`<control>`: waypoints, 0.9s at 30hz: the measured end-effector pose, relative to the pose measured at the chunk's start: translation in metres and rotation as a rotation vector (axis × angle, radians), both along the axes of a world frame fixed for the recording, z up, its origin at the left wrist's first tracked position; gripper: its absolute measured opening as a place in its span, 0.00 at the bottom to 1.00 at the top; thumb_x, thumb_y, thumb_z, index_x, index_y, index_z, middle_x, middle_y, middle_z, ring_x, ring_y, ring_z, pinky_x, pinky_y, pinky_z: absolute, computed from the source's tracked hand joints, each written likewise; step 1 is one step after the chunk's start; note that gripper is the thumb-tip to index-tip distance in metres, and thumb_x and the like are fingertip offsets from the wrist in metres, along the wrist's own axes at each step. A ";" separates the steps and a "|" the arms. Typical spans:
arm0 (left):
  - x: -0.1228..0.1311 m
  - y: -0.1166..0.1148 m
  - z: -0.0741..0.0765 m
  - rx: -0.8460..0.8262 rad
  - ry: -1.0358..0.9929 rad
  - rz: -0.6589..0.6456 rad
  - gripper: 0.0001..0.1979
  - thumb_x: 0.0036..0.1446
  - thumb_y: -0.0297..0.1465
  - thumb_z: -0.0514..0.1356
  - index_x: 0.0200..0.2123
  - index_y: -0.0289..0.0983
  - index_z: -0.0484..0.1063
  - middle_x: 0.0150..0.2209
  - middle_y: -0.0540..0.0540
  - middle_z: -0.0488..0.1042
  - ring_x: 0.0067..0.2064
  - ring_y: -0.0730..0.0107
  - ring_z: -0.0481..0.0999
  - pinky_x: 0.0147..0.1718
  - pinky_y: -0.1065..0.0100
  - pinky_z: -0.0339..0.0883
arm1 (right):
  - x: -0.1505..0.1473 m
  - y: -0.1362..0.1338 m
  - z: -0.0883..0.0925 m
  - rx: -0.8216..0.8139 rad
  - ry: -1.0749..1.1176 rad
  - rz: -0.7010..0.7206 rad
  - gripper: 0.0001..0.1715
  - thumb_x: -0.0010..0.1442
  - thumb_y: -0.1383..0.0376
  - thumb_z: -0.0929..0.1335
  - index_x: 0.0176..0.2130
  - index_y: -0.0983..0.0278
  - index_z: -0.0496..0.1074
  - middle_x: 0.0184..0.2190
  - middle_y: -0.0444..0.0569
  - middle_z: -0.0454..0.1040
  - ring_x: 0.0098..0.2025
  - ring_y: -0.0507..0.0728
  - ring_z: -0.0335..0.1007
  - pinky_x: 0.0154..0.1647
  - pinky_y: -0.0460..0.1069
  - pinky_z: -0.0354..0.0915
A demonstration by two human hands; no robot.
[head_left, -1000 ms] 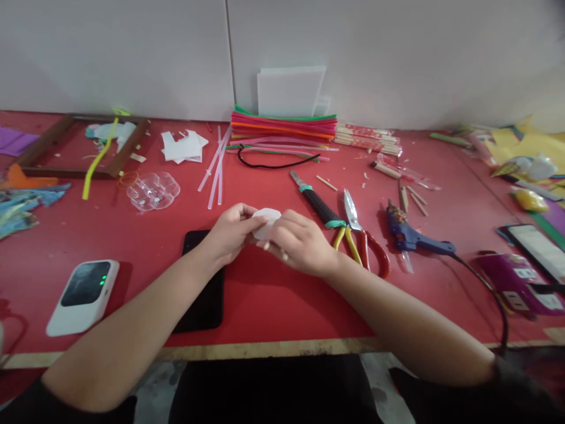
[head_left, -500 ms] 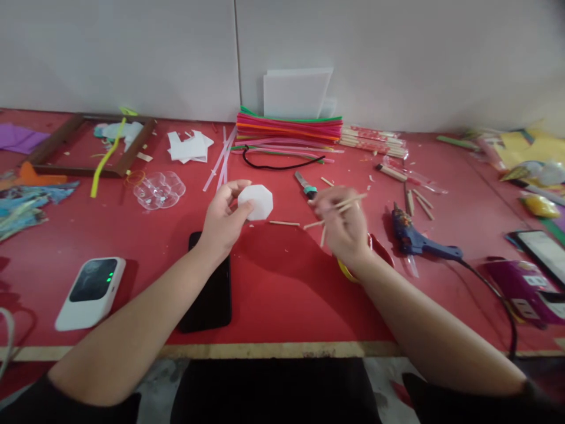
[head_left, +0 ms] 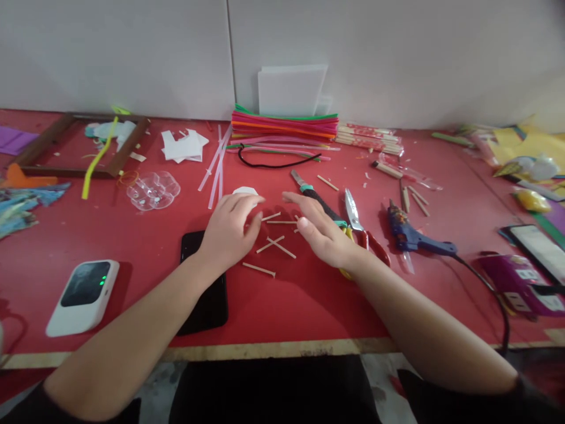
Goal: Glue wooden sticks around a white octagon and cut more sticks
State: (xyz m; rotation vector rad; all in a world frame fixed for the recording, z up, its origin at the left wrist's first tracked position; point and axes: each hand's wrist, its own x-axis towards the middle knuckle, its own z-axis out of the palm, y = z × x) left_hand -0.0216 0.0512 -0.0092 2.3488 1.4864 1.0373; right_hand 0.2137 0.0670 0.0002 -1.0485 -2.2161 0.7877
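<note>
Several short wooden sticks [head_left: 276, 242] lie scattered on the red table [head_left: 286, 300] between my hands. My left hand [head_left: 229, 231] hovers over them with fingers stretched out and holds nothing. A white octagonal foam piece [head_left: 244, 191] lies on the table just beyond its fingertips. My right hand [head_left: 320, 229] is also open, palm down, fingers extended toward the sticks, empty. It partly covers a black-handled knife [head_left: 314, 197] and the yellow and red pliers [head_left: 359, 227].
A black phone [head_left: 203, 294] lies under my left forearm, a white device [head_left: 82, 296] farther left. A blue glue gun [head_left: 412, 235] with its cord sits right. Coloured straws [head_left: 285, 126], white sheets [head_left: 291, 90], a wooden frame [head_left: 75, 144] and a clear tray [head_left: 153, 189] stand behind.
My right hand dropped the sticks onto the table and opened. My left hand set the white foam piece down and moved flat over the sticks.
</note>
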 end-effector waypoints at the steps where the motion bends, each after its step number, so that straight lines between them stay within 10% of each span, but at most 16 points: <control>1: 0.001 -0.001 0.001 -0.027 0.028 -0.045 0.14 0.67 0.32 0.55 0.53 0.36 0.72 0.53 0.38 0.78 0.57 0.52 0.74 0.59 0.52 0.64 | 0.002 0.002 0.001 0.043 -0.071 -0.042 0.29 0.72 0.50 0.58 0.66 0.59 0.60 0.62 0.59 0.68 0.66 0.67 0.60 0.66 0.67 0.57; 7: 0.007 -0.005 -0.002 -0.126 0.207 -0.234 0.14 0.67 0.30 0.56 0.52 0.35 0.73 0.51 0.37 0.77 0.53 0.51 0.73 0.56 0.50 0.66 | 0.013 0.009 0.005 0.122 -0.484 0.098 0.20 0.59 0.69 0.65 0.51 0.64 0.69 0.45 0.57 0.75 0.47 0.66 0.68 0.51 0.62 0.64; 13: 0.007 -0.004 0.000 -0.113 0.171 -0.237 0.13 0.68 0.31 0.54 0.50 0.34 0.75 0.49 0.37 0.78 0.52 0.53 0.74 0.54 0.52 0.66 | 0.016 0.015 0.004 0.121 -0.490 0.099 0.11 0.66 0.66 0.63 0.44 0.63 0.73 0.40 0.56 0.77 0.45 0.66 0.69 0.49 0.61 0.62; 27: 0.007 -0.010 0.009 -0.340 -0.290 -0.004 0.11 0.62 0.41 0.64 0.39 0.44 0.84 0.37 0.48 0.86 0.33 0.65 0.80 0.34 0.67 0.69 | -0.002 0.005 0.003 0.345 0.085 -0.012 0.05 0.67 0.61 0.70 0.39 0.59 0.74 0.35 0.47 0.79 0.36 0.55 0.75 0.39 0.50 0.70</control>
